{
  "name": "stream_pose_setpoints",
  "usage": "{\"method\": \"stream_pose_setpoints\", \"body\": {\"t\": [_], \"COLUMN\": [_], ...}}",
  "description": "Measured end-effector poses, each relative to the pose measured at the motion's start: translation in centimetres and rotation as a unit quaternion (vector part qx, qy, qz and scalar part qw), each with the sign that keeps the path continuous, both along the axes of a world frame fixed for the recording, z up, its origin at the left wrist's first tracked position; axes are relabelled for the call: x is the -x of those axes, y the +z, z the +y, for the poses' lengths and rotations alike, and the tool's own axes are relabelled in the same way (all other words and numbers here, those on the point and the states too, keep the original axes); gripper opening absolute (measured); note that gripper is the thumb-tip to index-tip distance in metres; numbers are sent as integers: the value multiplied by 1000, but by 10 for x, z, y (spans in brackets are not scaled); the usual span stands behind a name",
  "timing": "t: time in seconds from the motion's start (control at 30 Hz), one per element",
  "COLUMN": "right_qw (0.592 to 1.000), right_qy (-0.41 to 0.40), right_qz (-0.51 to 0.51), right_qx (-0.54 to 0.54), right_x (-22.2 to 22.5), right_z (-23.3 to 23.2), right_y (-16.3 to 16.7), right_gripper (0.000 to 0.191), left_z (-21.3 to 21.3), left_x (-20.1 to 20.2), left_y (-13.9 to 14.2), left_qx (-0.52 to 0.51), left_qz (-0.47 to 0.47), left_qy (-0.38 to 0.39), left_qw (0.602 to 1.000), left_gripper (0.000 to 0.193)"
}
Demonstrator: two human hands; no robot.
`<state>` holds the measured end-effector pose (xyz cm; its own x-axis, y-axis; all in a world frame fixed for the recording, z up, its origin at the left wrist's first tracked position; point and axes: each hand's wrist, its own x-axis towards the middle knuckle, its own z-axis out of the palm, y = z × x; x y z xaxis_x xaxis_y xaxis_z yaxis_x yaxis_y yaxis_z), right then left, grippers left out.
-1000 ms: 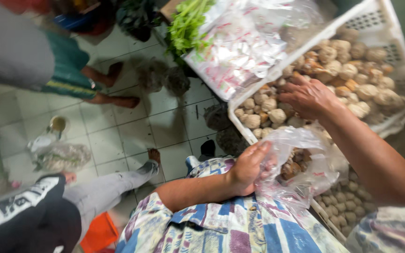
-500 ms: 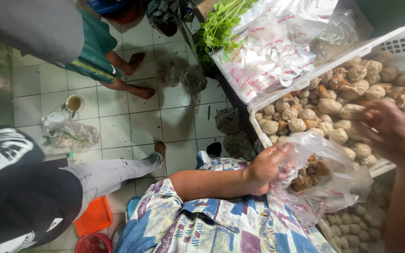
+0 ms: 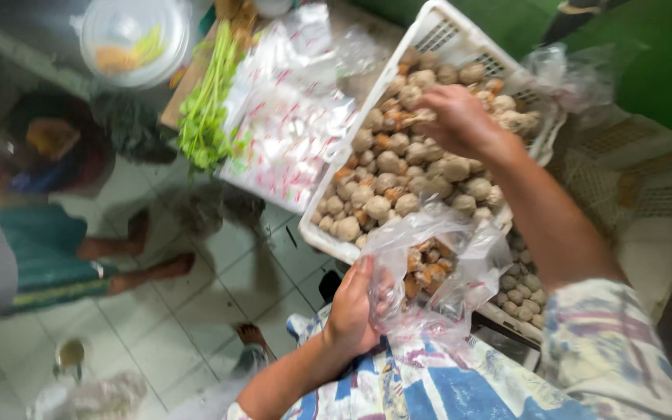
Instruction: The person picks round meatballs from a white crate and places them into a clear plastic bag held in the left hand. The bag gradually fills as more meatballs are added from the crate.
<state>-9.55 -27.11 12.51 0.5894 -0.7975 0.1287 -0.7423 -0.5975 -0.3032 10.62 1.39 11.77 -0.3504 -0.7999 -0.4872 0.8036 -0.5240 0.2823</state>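
Seen from the head camera, the left hand (image 3: pixel 354 307) is closed on the near left edge of a clear plastic bag (image 3: pixel 441 268), fingers curled over the film to hold its mouth open; the bag hangs just below the near rim of a white plastic crate (image 3: pixel 429 35) and already holds several brownish pieces. The right hand (image 3: pixel 454 117) reaches farther out, down into the crate, its fingers bent and loosely cupped over the pale round balls (image 3: pixel 386 163) heaped there; whether it has one pinched cannot be told. A second batch of smaller balls (image 3: pixel 519 288) lies lower, to the right of the bag. Left of the crate lie clear packets with red print (image 3: pixel 289 128), then a bunch of green stalks (image 3: pixel 208 117), and far left a lidded round plastic container (image 3: pixel 134 31). Beneath is a floor of pale tiles (image 3: pixel 196 311), where another person's bare legs (image 3: pixel 130 260) stand at the left. A green wall (image 3: pixel 647 47) closes the far right.
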Motion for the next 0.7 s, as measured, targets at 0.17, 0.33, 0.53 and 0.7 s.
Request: {"method": "stream_pose_setpoints", "body": {"t": [0.17,0.33,0.53,0.7], "right_qw": [987,968,896,921], "right_qy": [-12,-35,-100,-140], "right_qz": [152,238,417,361], "right_qx": [54,-77,-111,39], "right_x": [-37,-25,26,44], "right_z": [-29,-17,-2,-11], "right_y": [-10,6,22,20], "right_gripper": [60,44,39,42], "left_z": [-5,-11,-20,-26], "left_x": [0,-4,-8,-9], "left_y": [2,1,1,0], "left_qx": [-34,-15,-9,-4], "left_qz": [-35,0,21,37], "left_qy": [-15,-37,-56,-74], "left_qw": [999,999,998,997], "left_gripper": [30,33,28,27]}}
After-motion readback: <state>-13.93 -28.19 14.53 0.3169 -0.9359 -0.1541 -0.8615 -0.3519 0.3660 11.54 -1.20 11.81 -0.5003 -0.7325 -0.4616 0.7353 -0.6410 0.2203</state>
